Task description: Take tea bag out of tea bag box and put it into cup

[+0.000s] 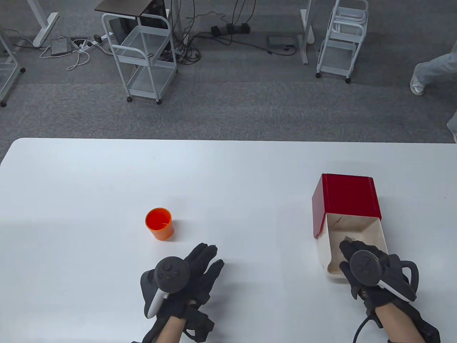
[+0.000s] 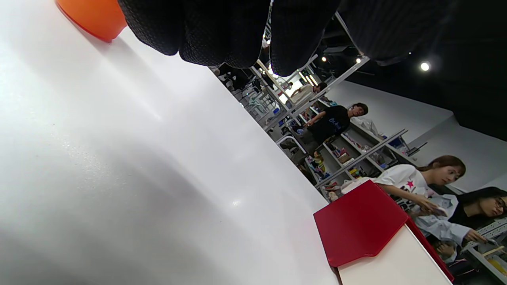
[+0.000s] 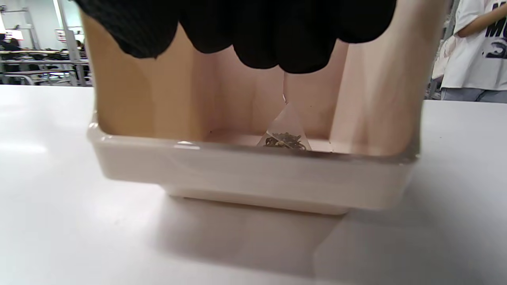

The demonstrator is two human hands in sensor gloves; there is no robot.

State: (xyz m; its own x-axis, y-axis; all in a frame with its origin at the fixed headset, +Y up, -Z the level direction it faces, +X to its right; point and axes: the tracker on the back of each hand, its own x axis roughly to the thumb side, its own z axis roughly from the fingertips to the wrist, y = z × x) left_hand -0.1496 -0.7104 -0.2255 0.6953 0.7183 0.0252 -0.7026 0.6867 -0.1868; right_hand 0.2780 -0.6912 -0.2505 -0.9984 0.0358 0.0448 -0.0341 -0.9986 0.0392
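An orange cup (image 1: 159, 223) stands upright and empty on the white table, left of centre; its base also shows in the left wrist view (image 2: 95, 16). The tea bag box has a red sleeve (image 1: 346, 194) and a cream drawer (image 1: 382, 235) pulled out toward me. A pyramid tea bag (image 3: 285, 134) stands in the drawer. My right hand (image 1: 348, 246) reaches into the drawer from above, fingertips (image 3: 301, 51) bunched on the thin string at the bag's top. My left hand (image 1: 210, 255) rests flat on the table just right of and nearer than the cup, fingers stretched out and empty.
The table's far edge (image 1: 228, 140) runs across the middle of the table view. Beyond it are grey carpet, wire carts and cables. The red sleeve (image 2: 356, 221) lies to the right in the left wrist view, with people and shelves behind it.
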